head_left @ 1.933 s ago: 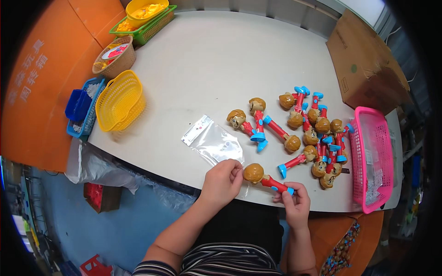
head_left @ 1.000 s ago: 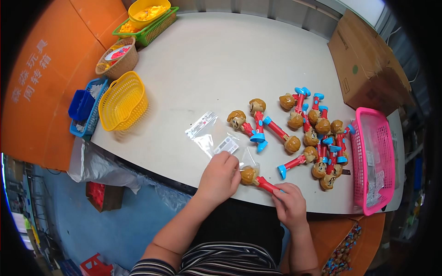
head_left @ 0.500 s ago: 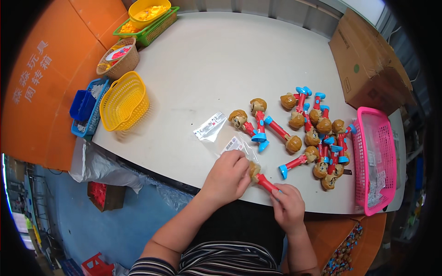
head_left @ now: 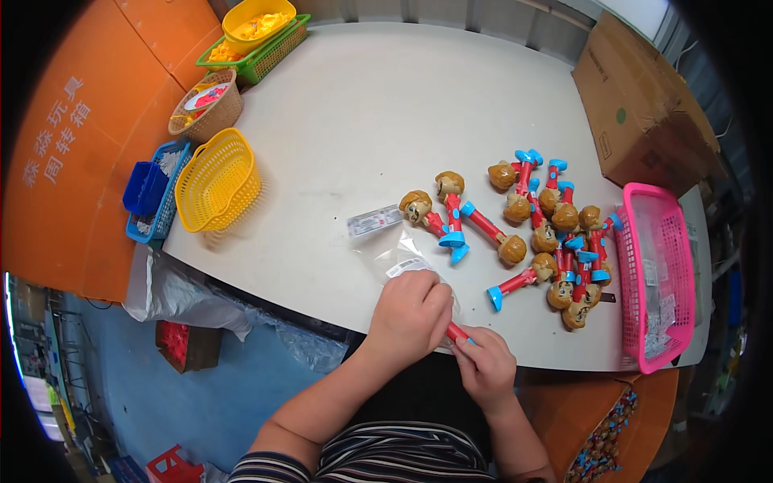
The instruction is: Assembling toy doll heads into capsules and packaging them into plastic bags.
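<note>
My left hand (head_left: pixel 412 316) is closed on the mouth of a clear plastic bag (head_left: pixel 385 251), which lies toward the table's middle with a printed strip at its far end. In my right hand (head_left: pixel 486 366), the fingers grip the foot end of a toy figure (head_left: pixel 456 332) with a red body. Its head end is hidden behind my left hand, at the bag's mouth. Just beyond the bag lies a brown-haired figure (head_left: pixel 416 208) with red body and blue feet, beside another such figure (head_left: pixel 451 187). More figures (head_left: pixel 564 217) are heaped to the right.
A pink basket (head_left: pixel 694 274) holding clear bags stands at the right edge, near a cardboard box (head_left: pixel 636 105). Along the left are a yellow basket (head_left: pixel 216 181), blue baskets (head_left: pixel 165 193), a tan basket (head_left: pixel 205 121) and a green tray (head_left: pixel 270 60). An orange bin (head_left: pixel 644 410) holds many figures below.
The red figure has moved left into the bag's mouth, and its head has gone out of sight behind my left hand. My right hand moved left with it; the bag's far end has tilted.
</note>
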The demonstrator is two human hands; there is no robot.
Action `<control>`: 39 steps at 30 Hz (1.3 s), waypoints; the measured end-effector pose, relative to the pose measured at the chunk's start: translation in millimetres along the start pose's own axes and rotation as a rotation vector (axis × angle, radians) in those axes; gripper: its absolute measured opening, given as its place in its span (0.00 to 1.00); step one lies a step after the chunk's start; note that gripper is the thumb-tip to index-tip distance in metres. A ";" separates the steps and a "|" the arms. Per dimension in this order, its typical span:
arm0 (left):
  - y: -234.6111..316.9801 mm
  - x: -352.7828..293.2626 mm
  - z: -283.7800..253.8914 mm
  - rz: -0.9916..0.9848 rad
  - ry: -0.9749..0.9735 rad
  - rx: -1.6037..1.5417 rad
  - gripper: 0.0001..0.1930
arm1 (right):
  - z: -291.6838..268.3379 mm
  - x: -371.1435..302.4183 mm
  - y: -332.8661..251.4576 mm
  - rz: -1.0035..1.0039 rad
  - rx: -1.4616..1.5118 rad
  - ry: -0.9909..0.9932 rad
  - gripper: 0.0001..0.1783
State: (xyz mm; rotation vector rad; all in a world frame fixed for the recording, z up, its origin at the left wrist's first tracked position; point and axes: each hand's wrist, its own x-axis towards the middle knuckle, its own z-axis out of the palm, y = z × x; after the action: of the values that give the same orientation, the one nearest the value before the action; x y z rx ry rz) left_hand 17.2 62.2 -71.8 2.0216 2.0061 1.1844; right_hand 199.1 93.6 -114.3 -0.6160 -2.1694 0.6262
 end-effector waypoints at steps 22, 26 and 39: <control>11.0 -41.4 7.8 -0.109 0.144 -0.008 0.08 | 11.7 20.1 -16.1 0.180 -0.224 -0.016 0.22; 2.8 -35.6 -1.6 -0.174 0.190 0.046 0.09 | 17.2 14.6 -0.2 0.312 0.185 0.078 0.28; 7.2 -43.4 3.5 -0.095 0.082 0.038 0.11 | 32.3 28.7 0.1 0.378 0.143 -0.049 0.17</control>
State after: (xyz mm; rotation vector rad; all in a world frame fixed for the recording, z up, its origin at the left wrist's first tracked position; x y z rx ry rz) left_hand 31.1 24.7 -90.7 1.9003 2.1519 1.2378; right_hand 157.1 103.5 -117.2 -0.9505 -2.0446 0.9952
